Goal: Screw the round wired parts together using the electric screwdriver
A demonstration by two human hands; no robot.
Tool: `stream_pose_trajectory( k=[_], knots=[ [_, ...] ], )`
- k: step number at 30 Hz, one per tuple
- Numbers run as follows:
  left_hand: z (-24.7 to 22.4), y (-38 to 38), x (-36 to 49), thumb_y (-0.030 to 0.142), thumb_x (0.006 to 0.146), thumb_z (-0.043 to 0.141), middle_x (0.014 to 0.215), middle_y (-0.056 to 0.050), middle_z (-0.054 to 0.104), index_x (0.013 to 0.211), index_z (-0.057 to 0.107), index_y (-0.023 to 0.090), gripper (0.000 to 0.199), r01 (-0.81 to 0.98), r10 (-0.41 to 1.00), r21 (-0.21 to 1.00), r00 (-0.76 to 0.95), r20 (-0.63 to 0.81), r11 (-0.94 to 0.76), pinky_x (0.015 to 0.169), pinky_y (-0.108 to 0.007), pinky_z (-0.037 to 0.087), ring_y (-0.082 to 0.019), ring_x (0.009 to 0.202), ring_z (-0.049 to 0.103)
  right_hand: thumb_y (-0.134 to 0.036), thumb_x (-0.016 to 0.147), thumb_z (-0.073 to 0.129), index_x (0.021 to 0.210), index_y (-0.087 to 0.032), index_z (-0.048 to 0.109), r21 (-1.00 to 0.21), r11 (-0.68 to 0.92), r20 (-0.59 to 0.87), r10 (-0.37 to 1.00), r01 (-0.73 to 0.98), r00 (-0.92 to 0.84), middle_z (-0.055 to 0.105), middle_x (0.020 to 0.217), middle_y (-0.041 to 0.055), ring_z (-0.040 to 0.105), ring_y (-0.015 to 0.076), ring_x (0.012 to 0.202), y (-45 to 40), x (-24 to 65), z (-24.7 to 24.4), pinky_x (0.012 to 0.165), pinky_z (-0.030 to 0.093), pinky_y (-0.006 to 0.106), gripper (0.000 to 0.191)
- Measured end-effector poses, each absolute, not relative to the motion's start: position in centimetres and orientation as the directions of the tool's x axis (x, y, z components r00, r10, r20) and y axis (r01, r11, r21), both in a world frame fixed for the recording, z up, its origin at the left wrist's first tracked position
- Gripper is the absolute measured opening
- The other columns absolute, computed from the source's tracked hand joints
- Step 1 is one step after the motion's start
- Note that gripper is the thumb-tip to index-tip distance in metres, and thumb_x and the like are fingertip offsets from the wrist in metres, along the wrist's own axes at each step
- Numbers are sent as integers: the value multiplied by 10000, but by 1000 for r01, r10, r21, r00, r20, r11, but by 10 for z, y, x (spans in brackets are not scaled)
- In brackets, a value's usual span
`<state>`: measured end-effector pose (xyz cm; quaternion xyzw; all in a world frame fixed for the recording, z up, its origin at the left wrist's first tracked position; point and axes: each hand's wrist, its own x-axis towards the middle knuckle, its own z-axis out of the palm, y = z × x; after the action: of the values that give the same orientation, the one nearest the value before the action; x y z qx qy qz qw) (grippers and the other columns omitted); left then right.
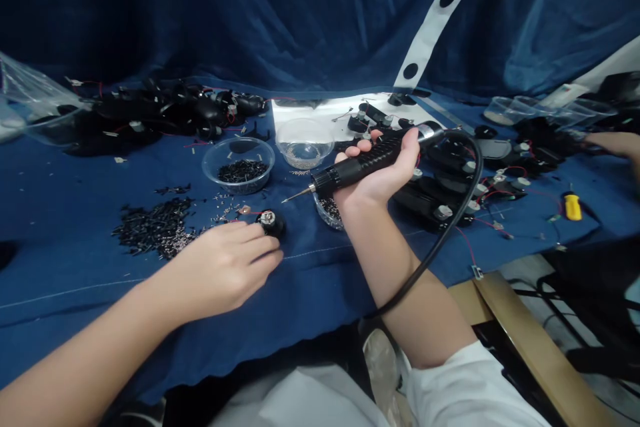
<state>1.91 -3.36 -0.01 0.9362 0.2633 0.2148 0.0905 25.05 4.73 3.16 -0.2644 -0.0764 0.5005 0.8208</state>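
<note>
The left hand's (227,267) fingers were bent together against one black part (276,225) on the cloth (310,280); the thumb was hidden, so whether they clamped it I cannot tell. The right hand (380,180) was clamped around one driver (357,169), its single bit (299,195) slanting down leftward, its tip near the part but apart from it. One cable (467,200) looped from the driver's rear past the forearm. Three tubs stood close by: one (210,170) with black pieces, one (305,130) with small silvery pieces, one (326,215) partly hidden behind the right wrist. Left of the part lay one black heap (150,223), with silvery bits (175,241) too many to count. Farther right lay one yellow screwdriver (573,207), and one co-worker's arm (617,142) reached in at the edge.
</note>
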Motion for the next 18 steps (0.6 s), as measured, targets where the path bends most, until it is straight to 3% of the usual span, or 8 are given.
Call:
stream_pose_trajectory(
  k=[2, 4, 7, 9, 12, 18],
  knots=[
    [-10, -36, 28, 119, 1023, 533, 1056, -120, 777, 1135, 766, 211, 274, 405, 396, 35, 868, 301, -914, 789, -413, 521, -270, 954, 683, -723, 866, 544, 784, -238, 558, -504, 361, -150, 858, -785, 491, 476, 598, -75, 506, 56, 465, 47, 250, 32, 442, 425, 177, 492],
    [-18, -36, 33, 75, 1036, 488, 1060, -141, 769, 1127, 751, 161, 291, 386, 337, -155, 903, 268, -910, 784, -422, 508, -280, 966, 670, -719, 864, 547, 783, -236, 566, -501, 355, -153, 861, -789, 485, 482, 596, -73, 510, 56, 464, 47, 250, 33, 440, 429, 177, 490],
    [-22, -33, 33, 86, 1043, 522, 1008, -132, 756, 1088, 741, 121, 226, 374, 284, -288, 908, 308, -882, 787, -419, 518, -263, 904, 657, -711, 868, 550, 785, -232, 576, -487, 342, -153, 872, -804, 464, 495, 593, -66, 521, 64, 465, 47, 250, 32, 430, 430, 184, 487],
    [-19, -32, 30, 85, 1029, 568, 1001, -124, 745, 1145, 728, 99, 199, 372, 259, -270, 891, 374, -888, 793, -414, 538, -250, 871, 657, -707, 867, 560, 787, -228, 578, -473, 341, -159, 874, -812, 459, 498, 591, -64, 522, 66, 466, 48, 251, 32, 428, 430, 186, 486],
    [-12, -31, 25, 59, 995, 621, 1040, -127, 741, 1248, 693, 88, 265, 388, 275, -146, 828, 488, -910, 803, -400, 572, -246, 900, 683, -704, 874, 559, 793, -227, 577, -464, 353, -165, 867, -813, 471, 499, 593, -63, 518, 67, 465, 49, 253, 32, 433, 431, 189, 484],
    [5, -28, 12, 43, 932, 726, 1053, -52, 767, 1154, 716, 182, 262, 500, 476, 190, 541, 693, -845, 857, -287, 609, -163, 921, 739, -706, 856, 568, 789, -225, 579, -439, 361, -204, 852, -823, 483, 501, 593, -56, 516, 74, 470, 53, 255, 34, 446, 428, 201, 486]
  ],
)
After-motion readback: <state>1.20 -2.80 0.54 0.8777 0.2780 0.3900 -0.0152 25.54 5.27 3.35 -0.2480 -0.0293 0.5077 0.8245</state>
